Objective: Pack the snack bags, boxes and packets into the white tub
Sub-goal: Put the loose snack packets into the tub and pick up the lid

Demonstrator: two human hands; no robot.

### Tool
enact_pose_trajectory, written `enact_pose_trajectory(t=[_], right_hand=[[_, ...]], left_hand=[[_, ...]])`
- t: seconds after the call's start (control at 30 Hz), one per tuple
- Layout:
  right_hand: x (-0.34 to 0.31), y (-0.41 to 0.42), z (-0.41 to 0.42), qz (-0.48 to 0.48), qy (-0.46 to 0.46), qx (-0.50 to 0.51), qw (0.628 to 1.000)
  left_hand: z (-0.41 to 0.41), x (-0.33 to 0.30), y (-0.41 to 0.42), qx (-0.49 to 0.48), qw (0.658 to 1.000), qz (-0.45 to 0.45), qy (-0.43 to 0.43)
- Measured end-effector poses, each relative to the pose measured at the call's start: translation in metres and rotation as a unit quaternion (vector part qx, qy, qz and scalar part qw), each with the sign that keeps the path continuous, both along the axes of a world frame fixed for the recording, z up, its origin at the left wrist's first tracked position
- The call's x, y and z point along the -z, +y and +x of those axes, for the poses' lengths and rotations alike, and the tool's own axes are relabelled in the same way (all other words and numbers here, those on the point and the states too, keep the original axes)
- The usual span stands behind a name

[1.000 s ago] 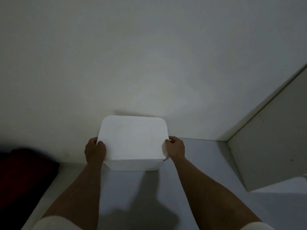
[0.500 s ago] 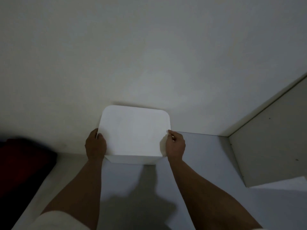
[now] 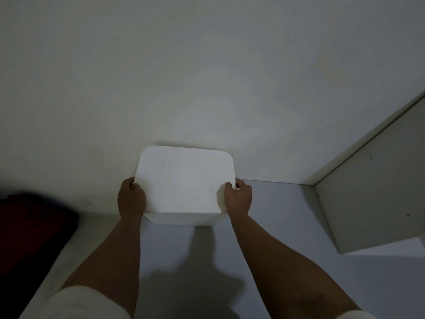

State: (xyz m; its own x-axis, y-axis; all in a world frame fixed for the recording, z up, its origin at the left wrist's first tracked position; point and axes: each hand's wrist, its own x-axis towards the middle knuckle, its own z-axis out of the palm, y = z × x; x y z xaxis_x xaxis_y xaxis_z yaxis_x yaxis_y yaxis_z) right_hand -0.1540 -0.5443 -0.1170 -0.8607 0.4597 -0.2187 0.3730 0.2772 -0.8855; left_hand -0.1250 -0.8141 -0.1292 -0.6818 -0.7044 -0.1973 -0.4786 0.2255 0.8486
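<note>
Change: lid (image 3: 184,178) sat skewed 1 s ago, its far right corner lifted off the white tub (image 3: 184,218); now it lies flat and square on top, edges lined up w/ the tub all round.
Tub vs wall: tub pushed back since then, far edge now touching the wall (image 3: 207,77) or just shy of it; can't tell which.
Meaning: tub looks closed and parked, so by my read packing is done or nearly so. No snack bags, boxes or packets in view; presumably inside, but lid hides that.
Left hand (image 3: 131,198): clamped on the lid's left edge, near corner; thumb on top, fingers curled under the rim, out of sight.
Right hand (image 3: 239,198): clamped on the lid's right edge, near corner; thumb over the top edge, fingers wrapped down the side.
Tub vs grip: sits between the two hands, most of it beyond them toward the wall; only the near face shows below the lid, between the wrists.
Surface: tub rests on the pale shelf (image 3: 276,226), the person's shadow falling just in front of the tub.
Right of tub: white panel (image 3: 372,203), well apart.
Left of tub: dark red thing (image 3: 30,226), blurred, well apart; can't tell what it is.
Next, my guess: press the corners to seat the lid, then let go.
</note>
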Motion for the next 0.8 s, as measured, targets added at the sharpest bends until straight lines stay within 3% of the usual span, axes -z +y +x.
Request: enact_pose_trajectory(t=[0.43,0.63,0.8], right_hand=[[0.016,0.012,0.002,-0.042,0.017,0.036,0.998],[0.018,0.015,-0.003,-0.038,0.016,0.002,0.999],[0.021,0.022,0.001,-0.126,0.012,-0.001,0.992]], left_hand=[[-0.007,-0.005,-0.001,0.067,0.997,-0.044,-0.001],[-0.012,-0.003,0.003,0.035,0.999,-0.032,-0.027],[-0.007,0.003,0.004,0.048,0.997,-0.055,-0.001]])
